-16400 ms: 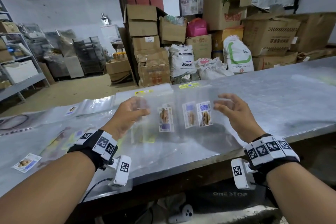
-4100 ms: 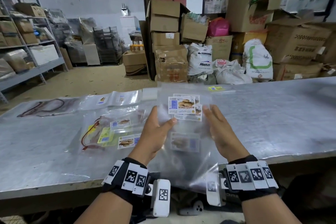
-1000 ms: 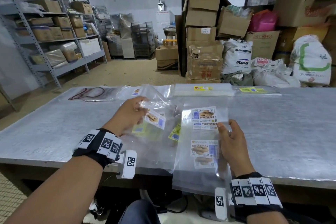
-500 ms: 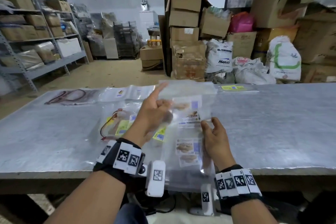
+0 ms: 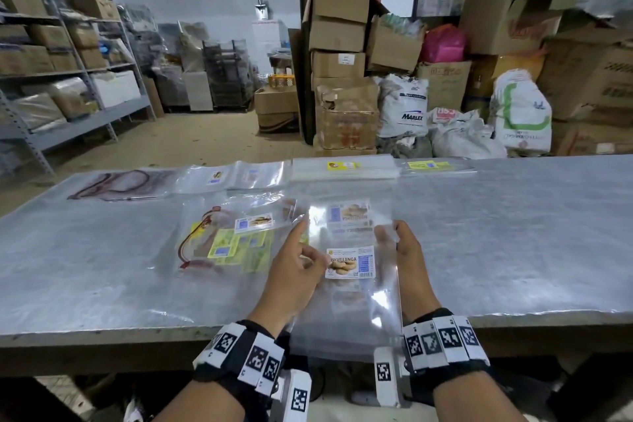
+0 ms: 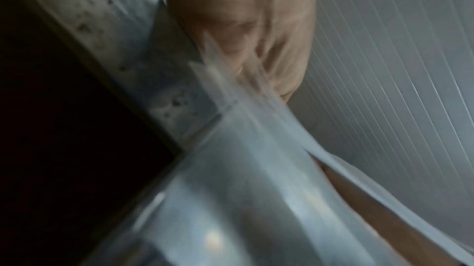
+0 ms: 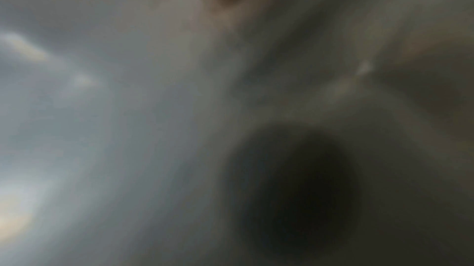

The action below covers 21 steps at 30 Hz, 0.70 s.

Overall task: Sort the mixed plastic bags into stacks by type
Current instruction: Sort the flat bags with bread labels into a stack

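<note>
In the head view both hands hold a bundle of clear bags with biscuit labels [image 5: 349, 262] above the table's front edge, its lower end hanging past the edge. My left hand [image 5: 298, 264] pinches the bundle's left edge, with the index finger stretched up along it. On the right edge my right hand [image 5: 399, 243] grips with the thumb on top. A mixed pile of bags [image 5: 226, 243] with yellow labels and a red-trimmed bag lies just to the left. The left wrist view shows blurred fingers [image 6: 243, 27] on the clear plastic [image 6: 256, 169]. The right wrist view is a blur.
Sorted stacks line the far edge of the metal table [image 5: 513, 233]: red-cord bags [image 5: 116, 181], small-labelled clear bags [image 5: 233, 176], a thick stack with a yellow label [image 5: 342, 168] and a flat yellow-labelled stack [image 5: 435, 166]. Boxes and sacks stand beyond.
My left hand left the mixed pile with a bag and came across to the bundle. It has since dropped from the top of the bundle to its left edge. The right hand kept its grip.
</note>
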Each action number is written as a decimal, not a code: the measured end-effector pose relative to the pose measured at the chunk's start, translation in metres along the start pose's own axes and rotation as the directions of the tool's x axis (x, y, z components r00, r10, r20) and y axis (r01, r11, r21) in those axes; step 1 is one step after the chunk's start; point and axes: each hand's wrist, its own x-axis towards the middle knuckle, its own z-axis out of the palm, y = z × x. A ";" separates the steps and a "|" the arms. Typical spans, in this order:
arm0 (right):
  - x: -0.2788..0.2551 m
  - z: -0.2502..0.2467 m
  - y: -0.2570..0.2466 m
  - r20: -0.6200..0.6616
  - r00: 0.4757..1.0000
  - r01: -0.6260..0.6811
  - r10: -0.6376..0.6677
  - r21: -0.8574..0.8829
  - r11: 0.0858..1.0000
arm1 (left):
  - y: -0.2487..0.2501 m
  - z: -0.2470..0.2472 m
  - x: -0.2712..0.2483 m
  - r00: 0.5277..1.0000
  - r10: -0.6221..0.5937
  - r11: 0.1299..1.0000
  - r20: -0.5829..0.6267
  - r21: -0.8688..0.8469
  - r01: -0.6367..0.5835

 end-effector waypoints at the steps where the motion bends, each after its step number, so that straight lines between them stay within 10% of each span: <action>1: 0.001 -0.001 0.000 -0.009 1.000 0.014 -0.014 -0.028 1.000 | -0.002 0.000 0.000 0.999 0.028 1.000 -0.016 0.010 -0.028; 11: 0.001 -0.006 -0.006 -0.073 0.995 0.054 -0.064 -0.124 0.991 | -0.005 0.004 -0.003 0.990 0.116 0.969 -0.083 0.228 -0.094; 21: -0.003 0.004 -0.019 -0.011 0.999 0.046 -0.047 -0.016 0.999 | 0.007 -0.005 -0.007 0.996 0.072 0.995 0.054 -0.074 -0.067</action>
